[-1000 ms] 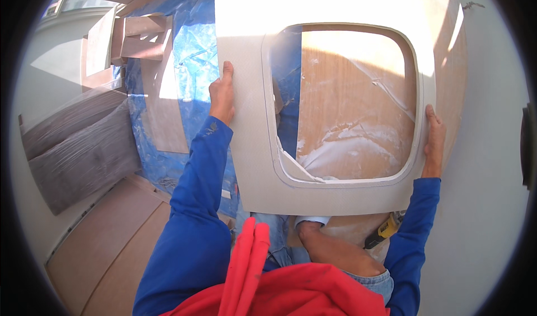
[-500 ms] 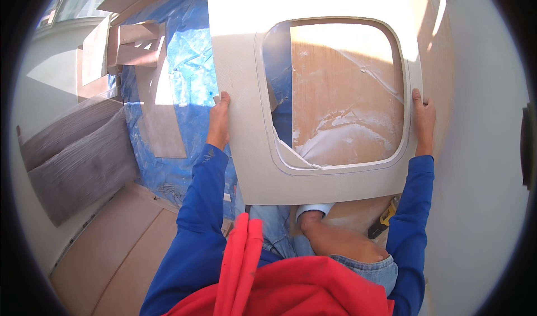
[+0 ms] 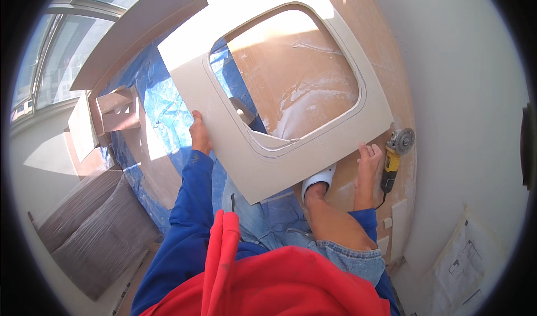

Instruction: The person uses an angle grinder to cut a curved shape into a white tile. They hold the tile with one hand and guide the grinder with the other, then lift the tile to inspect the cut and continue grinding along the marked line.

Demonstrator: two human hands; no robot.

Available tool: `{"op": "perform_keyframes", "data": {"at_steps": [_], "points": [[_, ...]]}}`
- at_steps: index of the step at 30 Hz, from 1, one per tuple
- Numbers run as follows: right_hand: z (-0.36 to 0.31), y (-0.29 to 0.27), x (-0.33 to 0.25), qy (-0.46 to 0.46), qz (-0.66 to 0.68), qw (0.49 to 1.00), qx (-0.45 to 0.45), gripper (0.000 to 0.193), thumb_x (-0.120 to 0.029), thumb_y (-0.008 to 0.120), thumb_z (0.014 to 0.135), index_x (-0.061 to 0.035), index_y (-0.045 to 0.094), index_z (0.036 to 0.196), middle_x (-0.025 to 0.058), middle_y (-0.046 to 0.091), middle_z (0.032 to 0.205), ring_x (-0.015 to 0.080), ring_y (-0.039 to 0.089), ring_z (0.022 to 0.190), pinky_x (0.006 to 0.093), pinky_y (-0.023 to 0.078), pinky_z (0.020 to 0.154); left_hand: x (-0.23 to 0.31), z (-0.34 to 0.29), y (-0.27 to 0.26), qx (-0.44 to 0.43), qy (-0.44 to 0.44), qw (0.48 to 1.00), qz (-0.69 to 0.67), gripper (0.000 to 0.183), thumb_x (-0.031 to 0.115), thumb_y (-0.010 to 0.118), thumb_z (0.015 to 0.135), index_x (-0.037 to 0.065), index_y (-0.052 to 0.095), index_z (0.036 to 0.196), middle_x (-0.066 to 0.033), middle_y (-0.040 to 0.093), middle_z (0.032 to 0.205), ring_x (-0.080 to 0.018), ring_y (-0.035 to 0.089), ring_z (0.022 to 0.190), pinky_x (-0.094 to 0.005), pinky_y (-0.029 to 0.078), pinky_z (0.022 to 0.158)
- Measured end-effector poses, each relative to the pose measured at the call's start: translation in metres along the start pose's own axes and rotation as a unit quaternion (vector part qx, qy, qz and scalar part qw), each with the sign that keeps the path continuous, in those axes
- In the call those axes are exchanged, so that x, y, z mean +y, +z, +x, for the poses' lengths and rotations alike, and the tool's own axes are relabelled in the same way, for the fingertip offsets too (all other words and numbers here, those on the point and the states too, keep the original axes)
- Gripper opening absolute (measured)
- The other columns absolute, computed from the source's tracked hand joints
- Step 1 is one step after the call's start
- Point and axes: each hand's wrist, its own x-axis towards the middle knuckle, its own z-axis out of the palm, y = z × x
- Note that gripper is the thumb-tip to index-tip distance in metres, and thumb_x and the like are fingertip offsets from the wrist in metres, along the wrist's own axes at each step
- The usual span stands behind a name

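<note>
Panel [image 3: 313, 160], pale and flat with a large rounded opening, lies slantwise across the middle of the view, its lowest corner over the person's jeans [image 3: 268, 209]. At far left a window [image 3: 72, 47] stands over a pale wall, and below it leans a brown stack [image 3: 106, 232] under clear wrap. Just right of these, thin wood pieces [image 3: 120, 120] form a rough box shape, beside a crumpled blue sheet [image 3: 159, 100] in bright sun. The left hand [image 3: 199, 134] grasps the panel's left edge, thumb on top, the other fingers mostly hidden. A drawn line follows the opening, and a pale, ragged sliver [image 3: 268, 141] sits in its near left corner; through the gap show the blue sheet and a tan board [image 3: 296, 64] streaked with white dust. Near the panel's lower edge is a white shoe [image 3: 323, 181]. Farther right, the right hand [image 3: 368, 159] is raised with loosely curled fingers at that edge; whether they grip it, I cannot tell. Just beside it, a yellow and black grinder [image 3: 392, 162] rests disc outward on the board. At far right, a sheet with a line drawing [image 3: 461, 265] is by the white wall [image 3: 464, 92].
</note>
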Motion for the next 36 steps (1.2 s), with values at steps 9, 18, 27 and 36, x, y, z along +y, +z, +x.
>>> {"op": "perform_keyframes", "data": {"at_steps": [9, 18, 27, 36], "points": [[0.032, 0.007, 0.024, 0.005, 0.044, 0.995, -0.090, 0.059, -0.013, 0.079, 0.100, 0.0096, 0.048, 0.145, 0.0201, 0.071, 0.126, 0.0246, 0.071, 0.110, 0.0360, 0.057, 0.091, -0.027, -0.001, 0.004, 0.004, 0.023, 0.999, -0.034, 0.072, 0.053, 0.047, 0.119, -0.014, 0.059, 0.142, -0.0209, 0.071, 0.137, -0.0329, 0.074, 0.119, -0.0442, 0.062, 0.103], [0.056, 0.022, 0.046, -0.040, -0.005, 0.995, -0.093, 0.052, 0.002, 0.081, 0.092, 0.0126, 0.054, 0.136, 0.0222, 0.073, 0.126, 0.0256, 0.074, 0.112, 0.0362, 0.059, 0.095, -0.071, 0.014, -0.025, -0.015, 0.025, 0.995, -0.097, 0.073, 0.056, 0.046, 0.119, -0.012, 0.059, 0.144, -0.0202, 0.070, 0.139, -0.0334, 0.074, 0.118, -0.0450, 0.062, 0.103], [0.099, 0.034, 0.026, -0.050, -0.076, 0.986, -0.140, 0.044, -0.001, 0.077, 0.094, 0.0101, 0.059, 0.133, 0.0189, 0.075, 0.119, 0.0242, 0.075, 0.109, 0.0350, 0.059, 0.093, -0.123, -0.014, -0.028, 0.059, 0.009, 0.993, -0.107, 0.074, 0.058, 0.048, 0.118, -0.011, 0.058, 0.146, -0.0205, 0.071, 0.135, -0.0312, 0.072, 0.121, -0.0440, 0.059, 0.103], [0.150, 0.022, 0.022, -0.059, -0.225, 0.969, -0.077, 0.062, -0.009, 0.074, 0.097, 0.0154, 0.054, 0.150, 0.0314, 0.067, 0.142, 0.0348, 0.068, 0.132, 0.0408, 0.053, 0.110, -0.128, -0.052, 0.013, 0.084, -0.043, 0.991, -0.092, 0.075, 0.058, 0.046, 0.118, -0.010, 0.059, 0.146, -0.0198, 0.072, 0.137, -0.0310, 0.073, 0.121, -0.0453, 0.060, 0.102]]}}
